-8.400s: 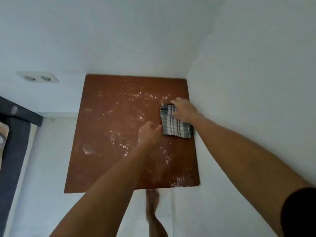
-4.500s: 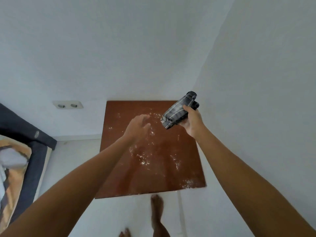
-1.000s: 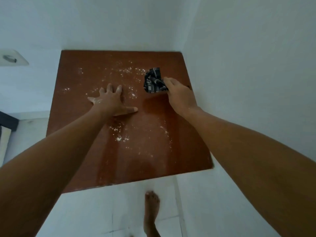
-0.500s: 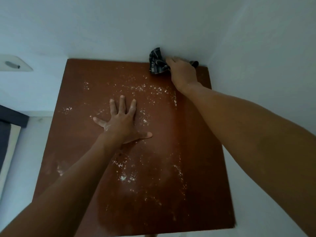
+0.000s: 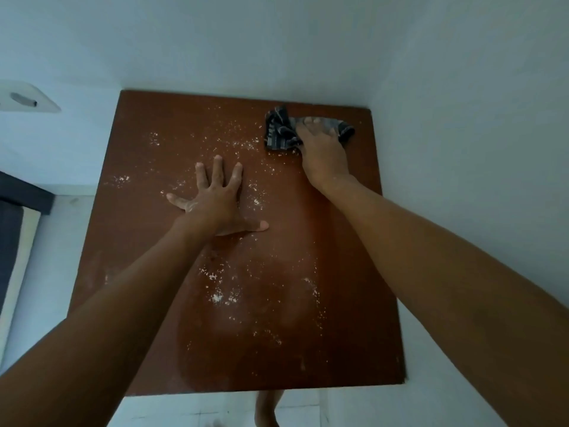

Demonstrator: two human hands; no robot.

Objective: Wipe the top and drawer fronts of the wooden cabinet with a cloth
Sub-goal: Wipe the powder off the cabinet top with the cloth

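Note:
The reddish-brown wooden cabinet top (image 5: 154, 241) fills the middle of the view, speckled with white powder. A crumpled dark plaid cloth (image 5: 278, 132) lies near its far right corner. My right hand (image 5: 321, 149) presses down on the cloth, fingers spread over it. Flat on the wood near the centre rests my left hand (image 5: 215, 198), fingers apart, holding nothing, with powder on its skin. The drawer fronts are hidden below the top.
White walls meet the cabinet at the back and along the right side. A wall socket (image 5: 24, 100) sits at the far left. A dark mattress edge (image 5: 12, 217) shows at left. My bare foot (image 5: 266, 409) stands on pale floor tiles below the front edge.
My right hand has pulled the cloth back a little from the rear wall toward me and rightward. My left hand stays flat in the same place.

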